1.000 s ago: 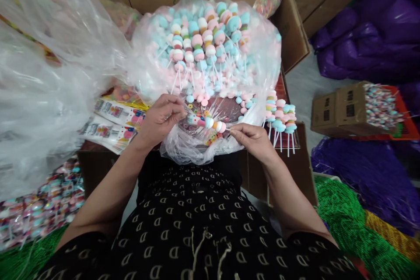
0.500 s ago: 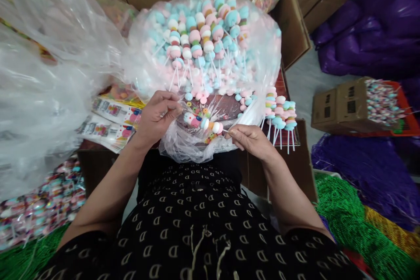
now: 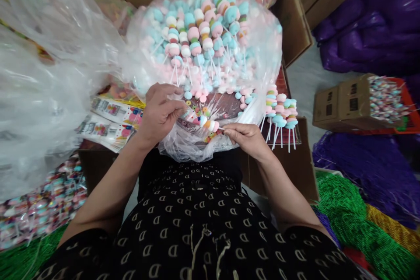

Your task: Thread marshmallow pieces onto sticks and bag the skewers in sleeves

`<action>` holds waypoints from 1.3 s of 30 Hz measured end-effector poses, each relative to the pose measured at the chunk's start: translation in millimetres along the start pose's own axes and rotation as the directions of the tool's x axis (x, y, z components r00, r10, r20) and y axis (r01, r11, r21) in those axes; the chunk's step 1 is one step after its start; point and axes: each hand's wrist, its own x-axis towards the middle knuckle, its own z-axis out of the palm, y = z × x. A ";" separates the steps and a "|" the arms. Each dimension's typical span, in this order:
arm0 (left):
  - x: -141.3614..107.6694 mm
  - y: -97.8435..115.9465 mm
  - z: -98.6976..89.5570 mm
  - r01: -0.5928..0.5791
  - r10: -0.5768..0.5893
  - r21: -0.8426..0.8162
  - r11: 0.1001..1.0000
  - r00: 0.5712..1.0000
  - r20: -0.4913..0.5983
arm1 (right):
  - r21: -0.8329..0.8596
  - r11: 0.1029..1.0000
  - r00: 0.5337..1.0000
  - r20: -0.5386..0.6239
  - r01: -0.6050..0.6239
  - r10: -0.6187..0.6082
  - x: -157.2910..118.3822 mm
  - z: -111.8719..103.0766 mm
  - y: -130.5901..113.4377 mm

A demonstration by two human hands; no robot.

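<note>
My right hand (image 3: 244, 135) pinches the white stick of a candy skewer (image 3: 210, 124), whose pink, white and orange sweets show above the open plastic. A small printed wrapper (image 3: 193, 118) covers the skewer's far end. At that end my left hand (image 3: 164, 113) is closed, thumb and fingers pinching the wrapper's tip. Beneath both hands spreads a clear plastic bag (image 3: 193, 151) with loose ring sweets in it. Finished-looking skewers (image 3: 193, 33) lie on a heap of pink, blue and white sweets behind.
Flat printed wrappers (image 3: 110, 113) lie left of my left hand. More skewers (image 3: 280, 107) rest at the table's right edge. A big clear bag (image 3: 42, 74) bulges at left. Cardboard boxes (image 3: 341, 100), purple sacks (image 3: 361, 30) and green tinsel (image 3: 344, 201) stand around.
My left hand has moved slightly right and its fingers have closed in over the wrapper's end. My right hand has shifted a little left with the skewer.
</note>
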 end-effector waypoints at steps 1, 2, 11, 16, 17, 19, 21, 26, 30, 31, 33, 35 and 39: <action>2.1 0.4 -0.3 0.004 -0.004 0.009 1.000 1.000 -0.027 | 0.033 0.999 1.000 -0.029 0.007 -0.006 0.0 2.9 0.9; 4.3 1.6 -1.0 0.020 -0.019 0.004 1.000 0.998 -0.056 | 0.065 0.998 0.998 -0.058 0.019 -0.016 0.0 6.2 2.0; 26.0 50.3 3.3 0.163 -0.442 -0.615 0.772 0.832 -0.336 | 0.258 0.956 0.977 -0.191 0.141 -0.093 3.3 47.0 21.1; 27.6 64.7 15.4 0.273 -0.564 -0.905 0.327 0.825 0.045 | 0.309 0.945 0.986 -0.158 0.107 -0.060 6.5 58.6 18.5; 27.8 66.4 16.8 0.288 -0.561 -0.907 0.307 0.825 0.072 | 0.311 0.945 0.988 -0.143 0.099 -0.057 6.6 60.0 17.1; 28.9 69.7 19.2 0.269 -0.554 -0.909 0.318 0.831 0.052 | 0.338 0.936 0.991 -0.115 0.099 -0.063 6.3 62.8 15.0; 30.5 72.8 21.8 0.250 -0.545 -0.913 0.323 0.838 0.036 | 0.379 0.919 0.993 -0.093 0.106 -0.075 5.5 65.5 14.0; 30.6 78.5 29.7 0.248 -0.511 -0.928 0.277 0.856 0.077 | 0.382 0.920 0.996 -0.064 0.085 -0.066 4.5 71.2 13.7; 26.7 81.1 38.1 0.274 -0.516 -0.921 0.277 0.851 0.098 | 0.361 0.927 0.992 -0.099 0.105 -0.074 5.9 75.9 13.0; 25.1 81.0 40.5 0.292 -0.524 -0.914 0.282 0.845 0.108 | 0.349 0.930 0.990 -0.117 0.118 -0.082 6.3 77.4 12.9; 21.0 79.5 44.7 0.342 -0.534 -0.891 0.299 0.834 0.141 | 0.333 0.933 0.985 -0.145 0.137 -0.093 7.0 80.2 13.1; 16.8 76.3 45.9 0.403 -0.525 -0.864 0.302 0.827 0.202 | 0.354 0.926 0.985 -0.150 0.132 -0.083 7.6 82.4 14.0; 17.2 70.5 34.4 0.433 -0.479 -0.862 0.263 0.834 0.273 | 0.478 0.874 0.991 -0.128 0.092 -0.034 9.0 84.6 16.9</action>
